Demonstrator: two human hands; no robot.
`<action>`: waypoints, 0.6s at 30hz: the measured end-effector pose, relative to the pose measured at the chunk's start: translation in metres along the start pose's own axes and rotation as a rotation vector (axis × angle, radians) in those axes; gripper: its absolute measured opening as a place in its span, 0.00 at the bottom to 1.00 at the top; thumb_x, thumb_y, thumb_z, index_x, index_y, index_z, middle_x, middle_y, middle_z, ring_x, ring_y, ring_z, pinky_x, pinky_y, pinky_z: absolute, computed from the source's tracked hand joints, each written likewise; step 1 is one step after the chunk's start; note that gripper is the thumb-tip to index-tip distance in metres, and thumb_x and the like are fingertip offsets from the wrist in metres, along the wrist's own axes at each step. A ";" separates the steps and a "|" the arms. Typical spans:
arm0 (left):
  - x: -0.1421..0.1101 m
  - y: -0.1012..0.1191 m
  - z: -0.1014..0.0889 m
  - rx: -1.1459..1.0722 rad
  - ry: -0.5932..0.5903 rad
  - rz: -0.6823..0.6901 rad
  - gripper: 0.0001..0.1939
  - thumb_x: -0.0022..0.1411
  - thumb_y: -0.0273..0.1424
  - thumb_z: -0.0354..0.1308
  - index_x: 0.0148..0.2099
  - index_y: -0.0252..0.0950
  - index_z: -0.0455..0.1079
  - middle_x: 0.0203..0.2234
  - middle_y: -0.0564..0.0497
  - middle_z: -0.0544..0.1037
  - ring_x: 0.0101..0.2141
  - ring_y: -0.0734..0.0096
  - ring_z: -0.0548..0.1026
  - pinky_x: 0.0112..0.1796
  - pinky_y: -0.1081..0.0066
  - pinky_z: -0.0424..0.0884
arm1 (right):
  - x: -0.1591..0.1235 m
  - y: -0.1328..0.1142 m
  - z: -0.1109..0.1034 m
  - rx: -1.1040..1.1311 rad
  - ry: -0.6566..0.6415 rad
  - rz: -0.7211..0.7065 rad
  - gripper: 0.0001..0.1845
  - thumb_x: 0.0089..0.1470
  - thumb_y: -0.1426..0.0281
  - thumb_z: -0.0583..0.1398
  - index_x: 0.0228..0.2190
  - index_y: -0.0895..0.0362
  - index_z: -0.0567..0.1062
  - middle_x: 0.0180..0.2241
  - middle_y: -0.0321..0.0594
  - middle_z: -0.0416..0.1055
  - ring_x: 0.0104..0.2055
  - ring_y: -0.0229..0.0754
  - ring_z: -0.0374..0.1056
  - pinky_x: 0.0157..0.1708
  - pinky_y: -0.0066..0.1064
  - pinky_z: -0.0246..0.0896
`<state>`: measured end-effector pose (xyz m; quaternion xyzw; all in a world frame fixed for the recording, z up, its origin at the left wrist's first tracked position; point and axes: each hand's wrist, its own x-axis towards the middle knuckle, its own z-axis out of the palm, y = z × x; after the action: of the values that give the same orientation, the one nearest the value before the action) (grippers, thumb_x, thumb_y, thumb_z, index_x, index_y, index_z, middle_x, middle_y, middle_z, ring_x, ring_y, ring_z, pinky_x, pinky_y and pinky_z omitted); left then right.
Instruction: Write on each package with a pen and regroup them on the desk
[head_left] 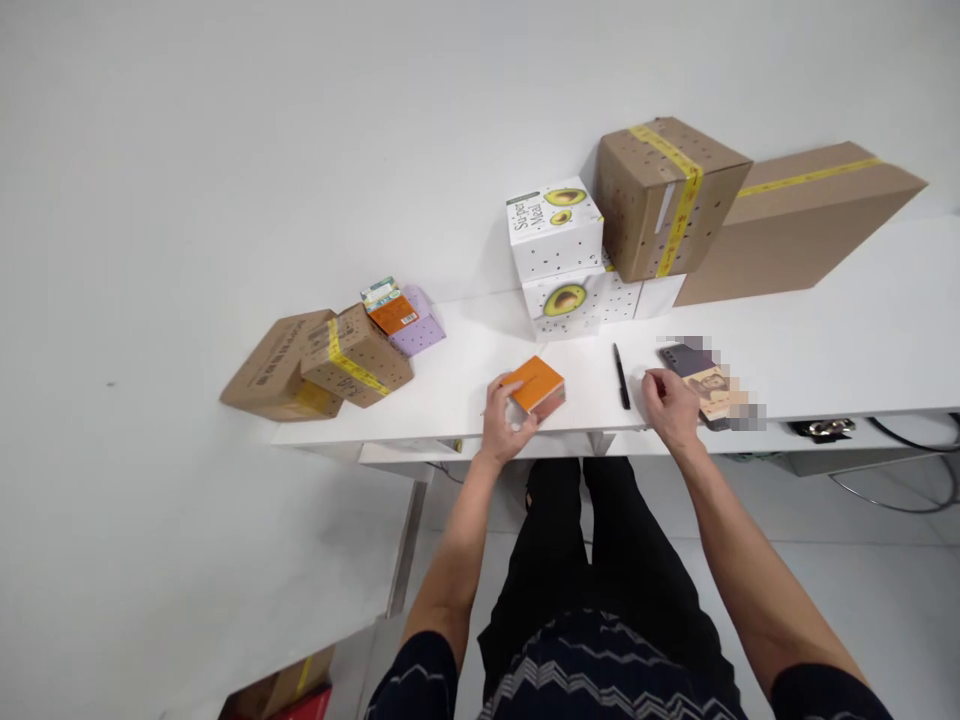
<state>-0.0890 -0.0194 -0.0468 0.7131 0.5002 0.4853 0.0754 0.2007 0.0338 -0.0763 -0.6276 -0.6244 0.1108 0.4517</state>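
Note:
My left hand (502, 420) is closed around the near left side of a small orange box (536, 383), which rests near the front edge of the white table. The box has an orange top and a paler, pinkish side. My right hand (670, 405) is curled into a loose fist on the table, and nothing shows in it. Between my hands lies a black pen (622, 377), apart from both. Just right of my fist is a dark phone (682, 360) with a picture card on it, partly blurred.
White avocado-printed boxes (559, 255) stand stacked against the wall. Beside them are a taped brown carton (660, 200) and a long carton (795, 230). Further left sit brown cartons (356, 355) and a lilac box (424, 325). Below the tabletop, a shelf (675, 442) holds cables.

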 end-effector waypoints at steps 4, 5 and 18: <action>-0.007 0.009 0.023 -0.136 -0.009 0.023 0.27 0.58 0.39 0.56 0.57 0.38 0.57 0.53 0.39 0.60 0.58 0.54 0.61 0.55 0.53 0.63 | 0.002 -0.002 -0.002 -0.114 -0.073 -0.074 0.18 0.57 0.66 0.52 0.44 0.59 0.75 0.31 0.44 0.72 0.28 0.42 0.67 0.34 0.33 0.62; -0.008 0.007 0.027 -0.158 0.004 0.012 0.29 0.58 0.39 0.57 0.59 0.39 0.55 0.53 0.39 0.59 0.59 0.54 0.60 0.55 0.53 0.64 | 0.003 -0.004 -0.002 -0.175 -0.102 -0.110 0.20 0.57 0.68 0.51 0.47 0.59 0.74 0.33 0.45 0.72 0.30 0.42 0.67 0.34 0.33 0.62; 0.007 -0.006 0.033 -0.569 -0.063 -0.426 0.41 0.54 0.46 0.63 0.65 0.42 0.50 0.53 0.41 0.67 0.47 0.60 0.74 0.44 0.62 0.73 | 0.034 -0.042 0.003 -0.669 -0.652 -0.432 0.16 0.58 0.79 0.50 0.42 0.56 0.74 0.41 0.49 0.68 0.38 0.47 0.67 0.29 0.33 0.55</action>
<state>-0.0676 0.0019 -0.0632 0.5578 0.4801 0.5563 0.3858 0.1758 0.0571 -0.0340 -0.5272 -0.8495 -0.0011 0.0207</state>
